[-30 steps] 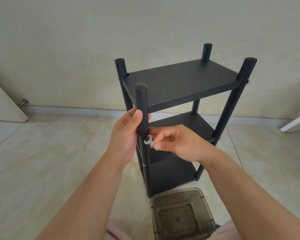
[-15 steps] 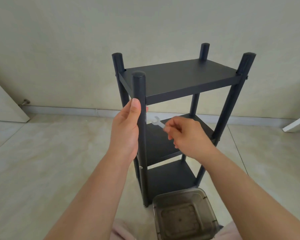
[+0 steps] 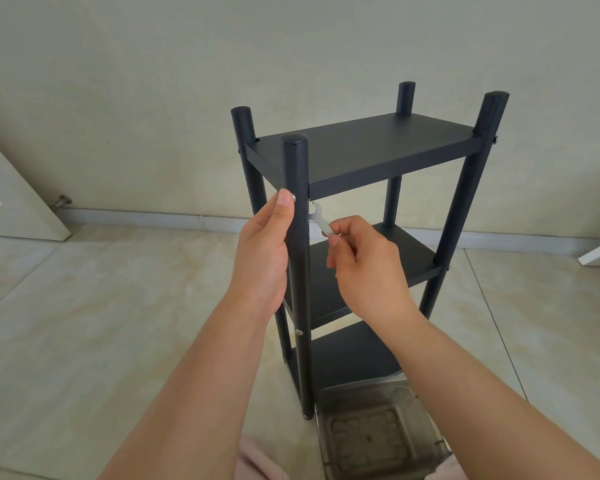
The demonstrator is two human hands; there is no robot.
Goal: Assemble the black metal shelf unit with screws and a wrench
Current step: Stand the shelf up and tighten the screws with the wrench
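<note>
Wrench brought to the shelf unit's front post

The front post (image 3: 297, 216) of the shelf unit (image 3: 368, 147), standing on the floor (image 3: 101, 306), is gripped by the left hand (image 3: 262, 261); a small wrench (image 3: 318, 220) is pinched in the curled fingers (image 3: 340, 244) of the right hand (image 3: 368, 268), its head beside the post under the top shelf.

A black metal shelf unit (image 3: 371, 150) with three shelves stands upright on a pale tiled floor (image 3: 84, 306) in front of you. Your left hand (image 3: 262, 258) grips the unit's nearest post (image 3: 297, 271) just below the top shelf, thumb pressed against a small silver screw head (image 3: 293, 197) on the post. Your right hand (image 3: 368, 268) pinches a small flat silver wrench (image 3: 318, 220), its open end raised just beside that post, under the top shelf's front edge. A clear plastic container (image 3: 378, 438) sits at the foot of the unit.
</note>
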